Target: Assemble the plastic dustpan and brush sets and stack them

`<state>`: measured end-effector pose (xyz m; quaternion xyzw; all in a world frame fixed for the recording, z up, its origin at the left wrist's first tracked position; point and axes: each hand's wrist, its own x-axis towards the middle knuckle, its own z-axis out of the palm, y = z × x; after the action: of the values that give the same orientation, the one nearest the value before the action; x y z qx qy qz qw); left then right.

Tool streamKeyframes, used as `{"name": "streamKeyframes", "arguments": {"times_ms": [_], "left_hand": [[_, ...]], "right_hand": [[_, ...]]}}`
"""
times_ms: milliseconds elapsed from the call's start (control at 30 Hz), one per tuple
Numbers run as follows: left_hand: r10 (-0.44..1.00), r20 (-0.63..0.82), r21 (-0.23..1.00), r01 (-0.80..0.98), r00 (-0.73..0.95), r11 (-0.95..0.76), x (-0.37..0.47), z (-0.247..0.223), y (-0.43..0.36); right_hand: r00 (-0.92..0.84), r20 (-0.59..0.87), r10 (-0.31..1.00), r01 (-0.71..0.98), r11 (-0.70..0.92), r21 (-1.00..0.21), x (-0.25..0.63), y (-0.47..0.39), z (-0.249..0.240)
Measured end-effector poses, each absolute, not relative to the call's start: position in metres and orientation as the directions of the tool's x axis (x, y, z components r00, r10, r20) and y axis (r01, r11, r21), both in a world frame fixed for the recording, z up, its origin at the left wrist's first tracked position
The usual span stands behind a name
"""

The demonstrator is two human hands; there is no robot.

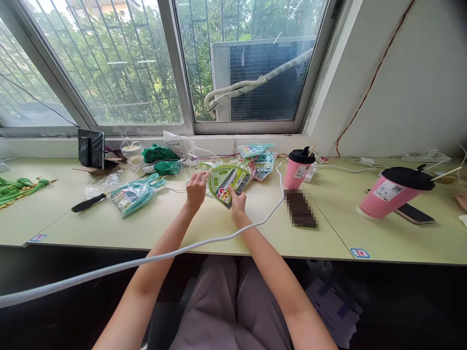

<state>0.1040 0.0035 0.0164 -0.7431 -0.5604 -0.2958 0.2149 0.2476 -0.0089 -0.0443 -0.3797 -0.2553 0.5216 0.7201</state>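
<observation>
Above the desk I hold a light green, half-round plastic piece with a handle loop and a printed card on its front. My right hand grips its lower right edge, thumb lying over the card. At the handle side, my left hand is closed with curled fingers; its fingertips are partly hidden. Left of my hands lies a bagged pack of similar teal pieces. Behind the held piece, more packs in teal and pink are heaped by the window sill.
A white cable crosses in front of my forearms. Pink cups with black lids stand to the right, near a pixelated dark object and a phone. Leftward are a black-handled tool, green cloth, a propped device and green cords.
</observation>
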Motion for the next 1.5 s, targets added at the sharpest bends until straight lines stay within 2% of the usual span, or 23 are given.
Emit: {"name": "streamKeyframes", "arguments": {"times_ms": [100, 267, 367, 467, 533, 667, 800, 867, 967, 1067, 1133, 1233, 1333, 1500], "left_hand": [[0.648, 0.731, 0.033, 0.938, 0.213, -0.346, 0.111, 0.024, 0.002], [0.578, 0.744, -0.034, 0.884, 0.334, -0.467, 0.118, 0.029, -0.008], [0.557, 0.784, 0.019, 0.886, 0.274, -0.463, 0.117, 0.031, -0.013], [0.530, 0.834, 0.113, 0.893, 0.153, -0.435, 0.118, 0.040, -0.017], [0.523, 0.842, 0.126, 0.893, 0.134, -0.431, 0.122, 0.049, -0.018], [0.553, 0.804, 0.082, 0.881, 0.217, -0.466, 0.127, 0.066, -0.020], [0.532, 0.804, 0.088, 0.832, 0.265, -0.547, 0.125, 0.061, -0.024], [0.490, 0.848, 0.156, 0.786, 0.204, -0.598, 0.126, 0.051, -0.025], [0.451, 0.889, 0.392, 0.632, -0.075, -0.668, 0.133, 0.036, -0.025], [0.601, 0.732, 0.680, 0.286, -0.321, -0.675, 0.144, 0.027, -0.022], [0.773, 0.556, 0.813, 0.006, -0.305, -0.582, 0.148, 0.024, -0.019], [0.912, 0.394, 0.874, -0.261, -0.117, -0.411, 0.147, 0.021, -0.015], [0.903, 0.425, 0.860, -0.283, -0.066, -0.425, 0.143, 0.017, -0.014], [0.842, 0.534, 0.843, -0.036, -0.073, -0.537, 0.144, 0.007, -0.014]], "right_hand": [[0.273, -0.055, 0.960, -0.681, 0.153, -0.716, 0.245, -0.009, -0.042], [0.237, -0.075, 0.969, -0.756, 0.136, -0.640, 0.248, -0.008, -0.036], [0.245, -0.059, 0.968, -0.775, 0.159, -0.612, 0.252, -0.009, -0.032], [0.202, -0.031, 0.979, -0.774, 0.140, -0.617, 0.255, -0.012, -0.028], [0.142, 0.004, 0.990, -0.743, 0.110, -0.660, 0.254, -0.016, -0.025], [0.061, 0.101, 0.993, -0.711, 0.114, -0.693, 0.249, -0.024, -0.022], [0.153, 0.037, 0.988, -0.762, 0.141, -0.632, 0.250, -0.024, -0.018], [0.205, -0.003, 0.979, -0.774, 0.160, -0.613, 0.253, -0.024, -0.016], [0.238, -0.043, 0.970, -0.792, 0.168, -0.586, 0.256, -0.025, -0.013], [0.240, -0.060, 0.969, -0.819, 0.169, -0.548, 0.257, -0.025, -0.012], [0.240, -0.053, 0.969, -0.828, 0.175, -0.533, 0.257, -0.023, -0.012], [0.253, -0.025, 0.967, -0.823, 0.201, -0.531, 0.256, -0.021, -0.013], [0.262, 0.031, 0.964, -0.820, 0.240, -0.520, 0.256, -0.020, -0.014], [0.213, 0.078, 0.974, -0.842, 0.223, -0.491, 0.257, -0.022, -0.012]]}}
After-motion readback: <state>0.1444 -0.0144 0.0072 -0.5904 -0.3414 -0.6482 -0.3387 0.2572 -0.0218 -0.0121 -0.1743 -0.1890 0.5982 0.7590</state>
